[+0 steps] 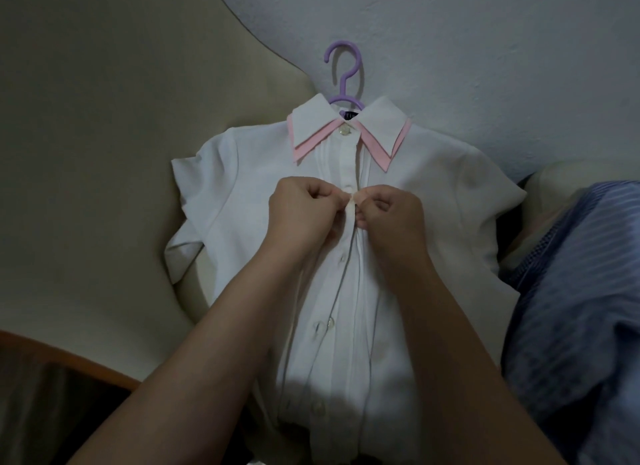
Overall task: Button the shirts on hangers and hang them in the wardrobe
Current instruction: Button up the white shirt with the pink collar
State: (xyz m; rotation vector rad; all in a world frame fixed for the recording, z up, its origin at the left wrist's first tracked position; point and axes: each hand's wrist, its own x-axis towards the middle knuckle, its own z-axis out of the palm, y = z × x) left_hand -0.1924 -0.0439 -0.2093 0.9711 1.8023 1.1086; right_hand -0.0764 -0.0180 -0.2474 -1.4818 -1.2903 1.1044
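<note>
A white short-sleeved shirt (433,201) with a pink-edged collar lies flat on a cream cushion, front up, on a purple hanger (341,73) whose hook points away from me. Its top collar button (343,131) is fastened. My left hand (304,215) and my right hand (391,219) meet at the front placket, a little below the collar. Each pinches one edge of the placket at a small button between the fingertips. Lower down the placket gapes open, and three loose buttons (329,323) show along its left edge.
A blue striped shirt (571,309) lies crumpled on the right, touching the white shirt's side. A cream cushion (104,153) spreads to the left. A light textured wall (485,49) rises behind the hanger. An orange-brown edge (69,354) runs along the lower left.
</note>
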